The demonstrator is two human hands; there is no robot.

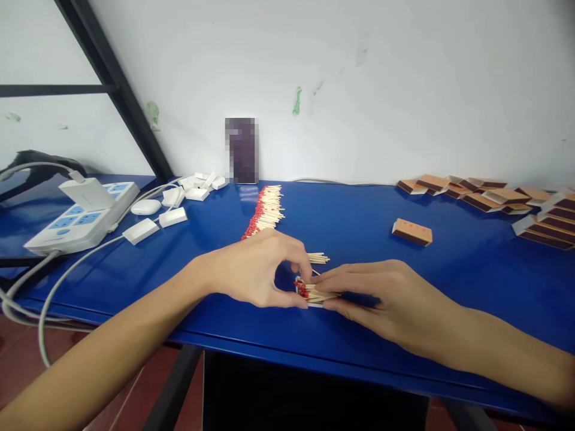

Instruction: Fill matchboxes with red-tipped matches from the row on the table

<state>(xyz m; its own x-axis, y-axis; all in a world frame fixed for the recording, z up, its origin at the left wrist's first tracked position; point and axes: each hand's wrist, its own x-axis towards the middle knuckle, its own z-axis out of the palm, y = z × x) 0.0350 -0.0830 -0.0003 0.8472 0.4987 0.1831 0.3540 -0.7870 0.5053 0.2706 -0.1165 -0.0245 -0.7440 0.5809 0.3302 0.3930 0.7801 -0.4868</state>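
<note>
A small white matchbox tray [315, 305] lies near the table's front edge, filled with red-headed matches [322, 294]. My left hand [258, 269] curves round its left end, thumb at the near side and fingertips at the far side by the red heads. From the right, my right hand [390, 299] grips the tray's other end, its fingers over the match sticks and its thumb on the near side. Just beyond the tray lie some loose matches [318, 258], partly hidden by my left hand. Farther back stretches a long row of matches [268, 206], heads to the left.
One closed matchbox [412, 231] lies on the blue table [350, 215] at right. Behind it are piled matchbox sleeves [483, 200] and a stack [550, 224]. White trays [196, 193], a power strip [85, 221] and cables occupy the left. A dark phone-like object [242, 149] leans on the wall.
</note>
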